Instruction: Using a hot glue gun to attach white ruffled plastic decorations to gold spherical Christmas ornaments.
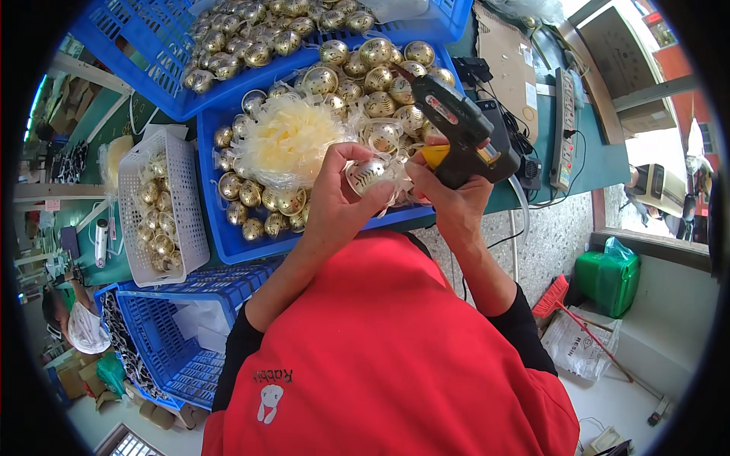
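Fingers of left hand [338, 201] pinch a gold bell [368, 175]; right hand [455, 199] clasps a glue gun [464, 133] beside it.

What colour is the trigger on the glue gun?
Yellow, on the black glue gun in the right hand; head view.

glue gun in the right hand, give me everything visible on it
The glue gun is black plastic by the look of it, pistol-shaped, with a yellow trigger and a label strip along its barrel. The right hand grips its handle, fingers wrapped around it. It is tilted, nozzle pointing up-left over the blue crate of gold bells, handle down-right. The nozzle tip is apart from the silver-gold bell held in the left hand. Whether a cord is attached, I cannot tell.
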The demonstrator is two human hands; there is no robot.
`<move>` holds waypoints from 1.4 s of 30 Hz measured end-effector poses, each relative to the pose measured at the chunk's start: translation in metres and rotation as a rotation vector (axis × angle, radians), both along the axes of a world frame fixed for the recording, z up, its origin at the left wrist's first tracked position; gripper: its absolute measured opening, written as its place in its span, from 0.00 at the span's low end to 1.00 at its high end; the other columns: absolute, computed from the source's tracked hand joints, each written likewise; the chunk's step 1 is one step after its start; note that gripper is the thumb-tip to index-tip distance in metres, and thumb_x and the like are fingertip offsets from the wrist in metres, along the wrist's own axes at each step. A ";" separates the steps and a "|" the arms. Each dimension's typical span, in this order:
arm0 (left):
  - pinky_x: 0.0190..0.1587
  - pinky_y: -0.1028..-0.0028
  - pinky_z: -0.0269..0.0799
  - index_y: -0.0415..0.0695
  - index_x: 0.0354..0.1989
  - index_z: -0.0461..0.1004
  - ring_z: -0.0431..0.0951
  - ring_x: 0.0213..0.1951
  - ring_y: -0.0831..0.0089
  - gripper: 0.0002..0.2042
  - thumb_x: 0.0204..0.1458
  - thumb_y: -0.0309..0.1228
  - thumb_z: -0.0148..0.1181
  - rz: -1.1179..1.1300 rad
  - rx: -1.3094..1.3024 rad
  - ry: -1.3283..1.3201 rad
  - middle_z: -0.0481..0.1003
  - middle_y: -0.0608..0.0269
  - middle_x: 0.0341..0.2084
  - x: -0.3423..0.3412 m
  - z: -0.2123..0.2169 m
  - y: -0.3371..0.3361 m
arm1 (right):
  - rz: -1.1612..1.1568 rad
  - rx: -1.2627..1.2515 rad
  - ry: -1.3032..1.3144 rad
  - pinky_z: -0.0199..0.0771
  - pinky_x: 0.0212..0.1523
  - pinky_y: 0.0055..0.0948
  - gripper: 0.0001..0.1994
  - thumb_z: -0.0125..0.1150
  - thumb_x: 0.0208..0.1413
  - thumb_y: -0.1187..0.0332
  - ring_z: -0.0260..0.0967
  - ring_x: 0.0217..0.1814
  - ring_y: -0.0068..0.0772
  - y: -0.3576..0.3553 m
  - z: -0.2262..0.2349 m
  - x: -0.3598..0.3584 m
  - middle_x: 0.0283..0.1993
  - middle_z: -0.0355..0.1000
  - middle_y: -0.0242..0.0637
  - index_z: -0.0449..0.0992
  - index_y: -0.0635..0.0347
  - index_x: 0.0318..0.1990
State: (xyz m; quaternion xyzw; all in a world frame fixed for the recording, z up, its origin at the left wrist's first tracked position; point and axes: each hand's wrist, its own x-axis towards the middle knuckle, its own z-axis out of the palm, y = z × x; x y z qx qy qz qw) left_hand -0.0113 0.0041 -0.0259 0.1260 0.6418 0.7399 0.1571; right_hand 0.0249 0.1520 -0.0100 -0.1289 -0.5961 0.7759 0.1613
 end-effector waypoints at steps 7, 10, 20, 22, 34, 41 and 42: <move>0.32 0.87 0.69 0.43 0.40 0.61 0.69 0.31 0.85 0.12 0.50 0.26 0.56 -0.041 0.189 -0.062 0.63 0.61 0.42 0.001 0.005 0.003 | -0.043 -0.007 0.016 0.65 0.22 0.15 0.16 0.62 0.42 0.81 0.65 0.25 0.17 -0.007 -0.003 0.001 0.29 0.70 0.33 0.70 0.63 0.42; 0.32 0.88 0.65 0.43 0.37 0.63 0.67 0.32 0.87 0.09 0.51 0.27 0.56 -0.011 0.186 -0.077 0.65 0.62 0.41 0.001 -0.001 0.003 | -0.046 -0.037 0.027 0.66 0.22 0.14 0.16 0.63 0.42 0.80 0.66 0.26 0.17 -0.009 -0.005 0.001 0.30 0.71 0.33 0.70 0.62 0.42; 0.28 0.91 0.59 0.42 0.34 0.65 0.63 0.28 0.89 0.10 0.55 0.36 0.53 0.014 0.168 -0.331 0.69 0.67 0.35 -0.003 -0.011 0.001 | -0.044 -0.008 -0.006 0.69 0.25 0.14 0.17 0.62 0.43 0.80 0.68 0.29 0.18 -0.008 -0.020 0.004 0.32 0.72 0.34 0.71 0.62 0.43; 0.27 0.91 0.59 0.41 0.34 0.65 0.64 0.27 0.89 0.10 0.55 0.36 0.53 -0.025 0.176 -0.384 0.70 0.66 0.34 -0.005 -0.011 -0.003 | -0.028 -0.028 0.006 0.70 0.26 0.15 0.17 0.62 0.43 0.80 0.69 0.30 0.19 -0.006 -0.024 0.007 0.33 0.72 0.34 0.70 0.63 0.44; 0.37 0.74 0.76 0.39 0.35 0.62 0.74 0.36 0.76 0.06 0.55 0.29 0.48 -0.071 0.391 -0.439 0.70 0.54 0.40 -0.005 -0.006 0.003 | 0.053 0.049 0.040 0.73 0.32 0.19 0.17 0.59 0.44 0.84 0.71 0.34 0.23 -0.002 -0.035 0.012 0.34 0.72 0.37 0.69 0.66 0.44; 0.29 0.73 0.76 0.40 0.36 0.60 0.75 0.33 0.73 0.07 0.53 0.29 0.46 -0.076 0.277 -0.398 0.68 0.57 0.38 -0.002 -0.004 0.004 | 0.070 0.036 0.062 0.73 0.34 0.20 0.18 0.59 0.42 0.83 0.70 0.34 0.23 0.001 -0.035 0.009 0.33 0.72 0.35 0.69 0.66 0.44; 0.25 0.72 0.76 0.41 0.37 0.60 0.75 0.31 0.72 0.08 0.53 0.32 0.46 -0.084 0.253 -0.384 0.68 0.57 0.39 -0.001 -0.003 0.005 | 0.079 0.037 0.041 0.73 0.34 0.20 0.18 0.60 0.42 0.83 0.70 0.34 0.23 0.001 -0.035 0.009 0.32 0.72 0.35 0.69 0.66 0.43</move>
